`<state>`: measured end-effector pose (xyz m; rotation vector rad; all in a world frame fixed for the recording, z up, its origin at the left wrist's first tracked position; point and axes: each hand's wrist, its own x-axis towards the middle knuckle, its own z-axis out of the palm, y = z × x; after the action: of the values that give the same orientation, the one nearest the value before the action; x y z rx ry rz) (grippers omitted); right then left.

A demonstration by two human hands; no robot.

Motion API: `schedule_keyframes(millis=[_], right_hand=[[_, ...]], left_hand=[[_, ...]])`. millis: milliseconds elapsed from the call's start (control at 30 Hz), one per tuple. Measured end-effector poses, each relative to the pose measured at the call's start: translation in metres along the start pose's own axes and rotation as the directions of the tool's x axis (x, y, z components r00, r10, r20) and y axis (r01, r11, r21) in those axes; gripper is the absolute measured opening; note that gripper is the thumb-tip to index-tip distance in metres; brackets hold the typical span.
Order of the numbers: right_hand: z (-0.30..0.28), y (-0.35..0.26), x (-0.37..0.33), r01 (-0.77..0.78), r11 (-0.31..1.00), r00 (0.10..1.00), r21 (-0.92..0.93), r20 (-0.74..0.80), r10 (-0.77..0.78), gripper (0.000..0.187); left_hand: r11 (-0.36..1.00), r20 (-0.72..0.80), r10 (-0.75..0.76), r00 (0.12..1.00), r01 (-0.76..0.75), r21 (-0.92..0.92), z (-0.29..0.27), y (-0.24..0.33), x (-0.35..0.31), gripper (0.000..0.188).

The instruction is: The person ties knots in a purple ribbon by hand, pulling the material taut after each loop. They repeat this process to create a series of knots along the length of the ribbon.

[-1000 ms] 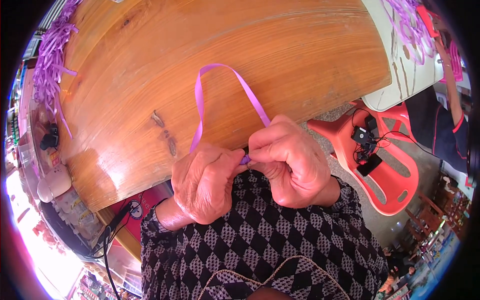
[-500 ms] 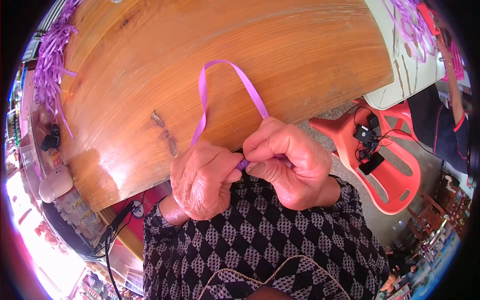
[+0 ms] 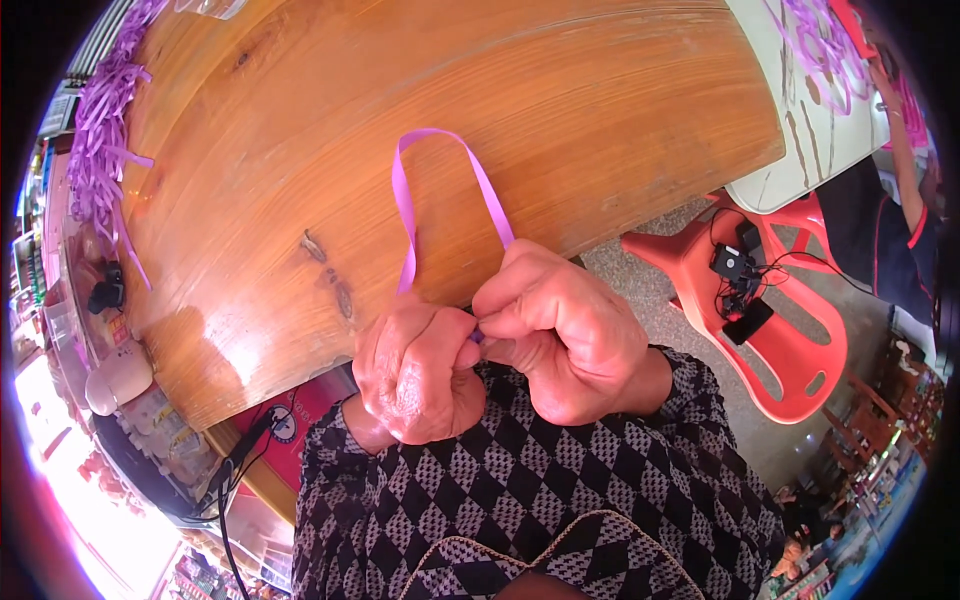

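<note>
A purple ribbon (image 3: 404, 192) rises in a loop over the near part of the wooden table (image 3: 600, 120), and both its ends run down into my hands. My left hand (image 3: 418, 370) is closed, thumb and forefinger pinching the ribbon. Against it, my right hand (image 3: 568, 330) is closed too, gripping the ribbon between thumb and fingers. The two sets of fingertips almost meet in front of my chest. Only a tiny bit of purple shows between them; the rest of the gripped part is hidden.
A pile of purple ribbon strips (image 3: 100, 150) hangs along the table's left edge. Right of the table stand a white table (image 3: 830, 150) with more purple ribbons (image 3: 825, 50) and a red plastic chair (image 3: 790, 360) holding black devices with cables (image 3: 735, 265). Another person's arm (image 3: 905, 170) reaches in there.
My hands have drawn closer together, covering most of the purple part between them. The ribbon loop has become slightly narrower and lower. The view has shifted a little.
</note>
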<state>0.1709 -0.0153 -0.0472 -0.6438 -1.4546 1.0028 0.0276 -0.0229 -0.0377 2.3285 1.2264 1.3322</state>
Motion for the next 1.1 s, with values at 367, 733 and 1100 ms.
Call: schedule_keyframes(millis=[367,733,1100], right_hand=[[-0.011,-0.006,0.013,-0.14,0.986,0.99,-0.084,0.014,0.142,0.02],[-0.011,-0.007,0.006,-0.226,0.974,0.974,-0.014,-0.037,0.225,0.021],[-0.005,-0.006,0.008,-0.077,0.987,0.997,-0.143,-0.003,0.078,0.015]], left_hand=[[0.892,0.212,-0.354,0.911,0.397,-0.217,-0.015,0.002,0.013,0.01],[0.798,0.274,-0.445,0.852,0.517,-0.309,-0.019,-0.001,0.01,0.015],[0.981,0.159,-0.172,0.972,0.184,-0.062,-0.019,0.001,0.014,0.013]])
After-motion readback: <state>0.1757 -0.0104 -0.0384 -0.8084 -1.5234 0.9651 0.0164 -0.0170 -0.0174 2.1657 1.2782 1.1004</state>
